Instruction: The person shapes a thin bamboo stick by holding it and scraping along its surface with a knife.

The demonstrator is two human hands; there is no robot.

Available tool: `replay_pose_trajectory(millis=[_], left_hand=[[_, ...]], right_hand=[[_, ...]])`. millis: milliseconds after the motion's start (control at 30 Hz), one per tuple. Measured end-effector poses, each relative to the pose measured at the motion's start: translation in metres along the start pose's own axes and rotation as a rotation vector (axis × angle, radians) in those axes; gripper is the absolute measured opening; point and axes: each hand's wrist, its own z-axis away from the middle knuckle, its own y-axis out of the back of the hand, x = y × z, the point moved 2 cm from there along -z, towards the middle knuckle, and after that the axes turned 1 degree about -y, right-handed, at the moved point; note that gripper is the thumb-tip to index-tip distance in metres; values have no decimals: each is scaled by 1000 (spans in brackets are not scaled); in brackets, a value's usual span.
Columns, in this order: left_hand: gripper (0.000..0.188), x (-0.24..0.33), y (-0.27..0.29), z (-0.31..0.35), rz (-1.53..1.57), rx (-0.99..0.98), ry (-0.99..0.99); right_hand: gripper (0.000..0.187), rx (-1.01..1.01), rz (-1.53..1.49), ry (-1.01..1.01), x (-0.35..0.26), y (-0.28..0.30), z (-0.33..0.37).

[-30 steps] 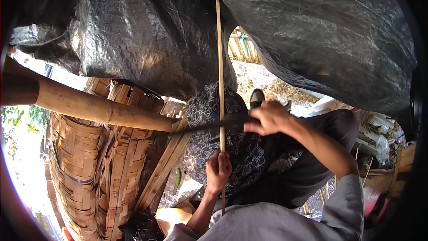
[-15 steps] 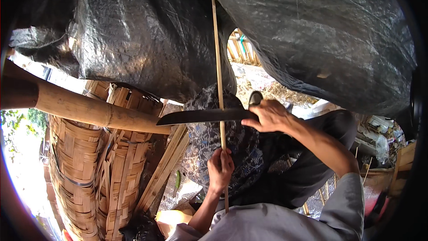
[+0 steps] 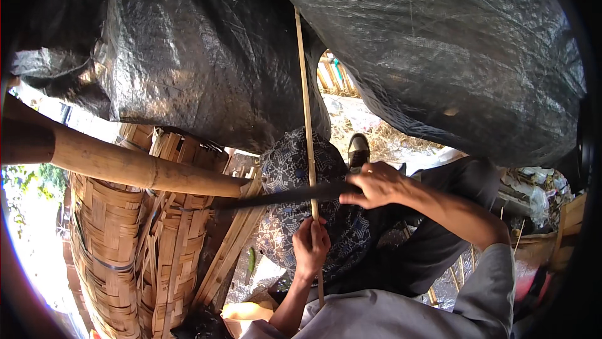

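My left hand (image 3: 311,243) is closed round the lower part of a long thin bamboo strip (image 3: 306,100), which runs up and away from my body. In my right hand (image 3: 378,185) is a machete (image 3: 282,195) with a long dark blade, its handle mostly hidden by the fingers. The blade lies crosswise over the strip, just above my left hand, its tip pointing left and smeared by motion. Whether the edge touches the strip I cannot tell. Beneath both hands, a dark patterned cloth (image 3: 285,169) covers my knee.
Rolls of woven bamboo matting (image 3: 110,232) stand at the left, below a thick bamboo pole (image 3: 144,166). Split bamboo pieces (image 3: 229,248) lean beside them. Black plastic sheeting (image 3: 439,44) hangs across the far side. My shoe (image 3: 358,149) rests on the ground ahead.
The machete has come toward me along the strip, from well above my left hand to just above it. My left hand stays closed on the strip, slightly lower in view.
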Motion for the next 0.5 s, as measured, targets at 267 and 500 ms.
replay_pose_trajectory(millis=[267,500], left_hand=[[22,10,-12,-13,-67,-15,-29],[22,2,-7,-4,-60,-14,-50]], right_hand=[[57,226,44,-69,39,23,-27],[54,-182,201,169,-1,19,-15]])
